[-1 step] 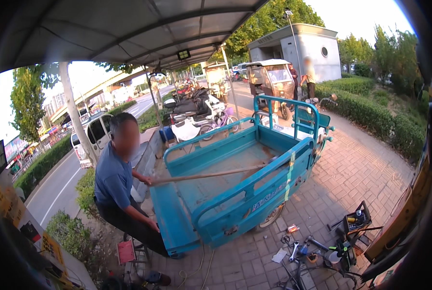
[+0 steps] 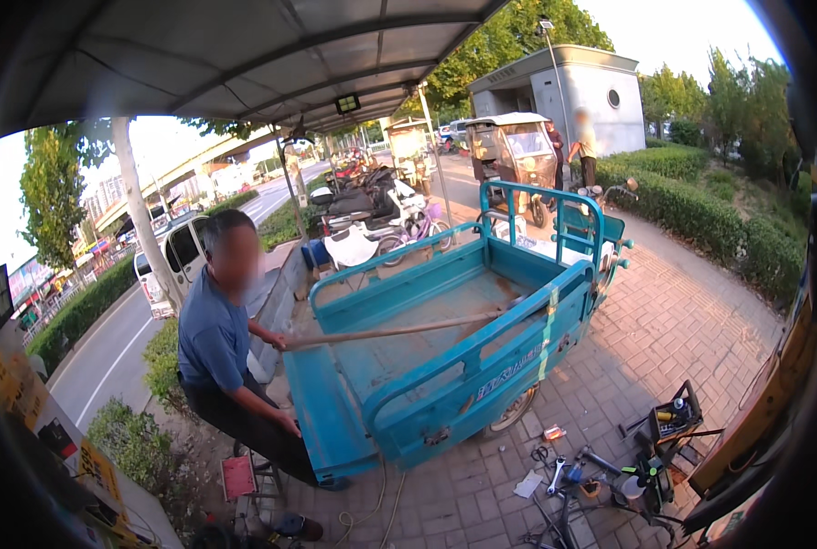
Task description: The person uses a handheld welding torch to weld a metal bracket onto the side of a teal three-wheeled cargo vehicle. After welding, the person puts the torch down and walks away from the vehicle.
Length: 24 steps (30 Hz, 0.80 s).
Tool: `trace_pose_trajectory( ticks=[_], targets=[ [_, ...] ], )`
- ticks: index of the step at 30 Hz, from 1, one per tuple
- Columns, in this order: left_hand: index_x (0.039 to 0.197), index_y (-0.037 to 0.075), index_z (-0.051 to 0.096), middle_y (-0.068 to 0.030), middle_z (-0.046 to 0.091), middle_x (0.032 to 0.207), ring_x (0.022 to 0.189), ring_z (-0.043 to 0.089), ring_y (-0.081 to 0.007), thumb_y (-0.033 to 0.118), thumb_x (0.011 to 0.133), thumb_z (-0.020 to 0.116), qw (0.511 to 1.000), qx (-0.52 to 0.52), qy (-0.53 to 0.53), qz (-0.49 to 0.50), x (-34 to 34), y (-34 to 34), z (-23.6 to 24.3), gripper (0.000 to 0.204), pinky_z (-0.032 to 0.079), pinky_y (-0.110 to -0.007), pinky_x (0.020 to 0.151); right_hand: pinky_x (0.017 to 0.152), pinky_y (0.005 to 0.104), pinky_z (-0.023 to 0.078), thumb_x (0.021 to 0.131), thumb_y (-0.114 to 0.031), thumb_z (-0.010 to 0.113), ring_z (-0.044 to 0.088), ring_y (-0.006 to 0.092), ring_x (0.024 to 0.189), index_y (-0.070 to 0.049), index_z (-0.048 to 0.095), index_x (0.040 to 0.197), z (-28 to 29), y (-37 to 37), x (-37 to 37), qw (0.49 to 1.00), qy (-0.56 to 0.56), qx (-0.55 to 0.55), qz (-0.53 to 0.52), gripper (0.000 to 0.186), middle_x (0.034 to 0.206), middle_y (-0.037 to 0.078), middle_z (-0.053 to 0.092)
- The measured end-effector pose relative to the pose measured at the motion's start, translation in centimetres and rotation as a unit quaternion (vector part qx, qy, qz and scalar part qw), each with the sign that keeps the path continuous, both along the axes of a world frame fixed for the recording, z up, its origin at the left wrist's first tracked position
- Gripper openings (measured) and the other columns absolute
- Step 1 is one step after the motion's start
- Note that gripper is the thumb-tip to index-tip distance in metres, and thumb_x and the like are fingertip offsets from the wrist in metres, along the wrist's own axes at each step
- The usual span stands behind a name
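Observation:
Neither my left hand nor my right hand shows in the head view. In front of me stands a blue cargo tricycle (image 2: 482,393) with railed sides and its tail panel (image 2: 331,403) folded down. Another person (image 2: 215,329) in a blue shirt stands behind its open end. That person's one hand grips a long wooden handle (image 2: 381,335) lying over the cargo bed, its far end by the side rail. Their other hand (image 2: 287,422) is by the edge of the tail panel.
Wrenches (image 2: 556,474), scissors and other tools lie on the brick paving at lower right, beside a black tool tray (image 2: 676,414). A red-topped stool (image 2: 237,478) stands at lower left. Parked scooters (image 2: 372,210) and a covered tricycle (image 2: 516,151) stand farther back.
The other person's head has dipped and shifted very slightly. The tricycle and the wooden handle look unchanged.

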<state>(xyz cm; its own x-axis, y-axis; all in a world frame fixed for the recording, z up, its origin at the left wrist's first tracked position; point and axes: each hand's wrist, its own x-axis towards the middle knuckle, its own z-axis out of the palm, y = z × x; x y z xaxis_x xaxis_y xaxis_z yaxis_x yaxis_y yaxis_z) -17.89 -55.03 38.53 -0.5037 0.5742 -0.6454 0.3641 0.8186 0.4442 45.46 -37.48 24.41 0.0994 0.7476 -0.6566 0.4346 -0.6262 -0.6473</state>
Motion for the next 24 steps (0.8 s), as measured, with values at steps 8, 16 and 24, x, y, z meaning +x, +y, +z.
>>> trace_pose_trajectory(
  ticks=[8,16,24],
  targets=[
    [0.131,0.004,0.063,-0.0247,0.064,0.13,0.123,0.058,-0.0428,0.037,0.093,0.06,1.0,0.011,0.002,-0.006,-0.6,-0.9,-0.6,0.051,0.047,-0.049,0.103,0.061,0.0401,0.051,0.093,-0.043,0.068,0.063,0.0202,0.073,-0.003,0.069,0.102,0.0,0.5,-0.3,1.0,-0.001,0.0,0.002,0.041,0.084,0.01,0.066],
    [0.131,0.005,0.064,-0.0233,0.065,0.127,0.118,0.062,-0.0401,0.039,0.094,0.06,0.997,-0.008,-0.061,0.036,-1.1,-0.6,-0.4,0.05,0.049,-0.048,0.101,0.061,0.0402,0.051,0.093,-0.043,0.068,0.063,0.0201,0.073,-0.004,0.07,0.102,-0.3,0.8,-1.3,1.0,0.003,-0.004,0.003,0.041,0.084,0.01,0.066],
    [0.123,0.009,0.068,-0.0201,0.072,0.111,0.096,0.07,-0.0342,0.052,0.088,0.068,0.977,0.183,-0.099,0.043,-2.1,-2.3,-2.9,0.056,0.054,-0.048,0.086,0.061,0.0403,0.05,0.093,-0.047,0.067,0.062,0.0198,0.073,-0.005,0.07,0.101,-1.7,0.4,-2.3,0.999,0.041,0.006,0.013,0.043,0.083,0.009,0.066]
  ],
)
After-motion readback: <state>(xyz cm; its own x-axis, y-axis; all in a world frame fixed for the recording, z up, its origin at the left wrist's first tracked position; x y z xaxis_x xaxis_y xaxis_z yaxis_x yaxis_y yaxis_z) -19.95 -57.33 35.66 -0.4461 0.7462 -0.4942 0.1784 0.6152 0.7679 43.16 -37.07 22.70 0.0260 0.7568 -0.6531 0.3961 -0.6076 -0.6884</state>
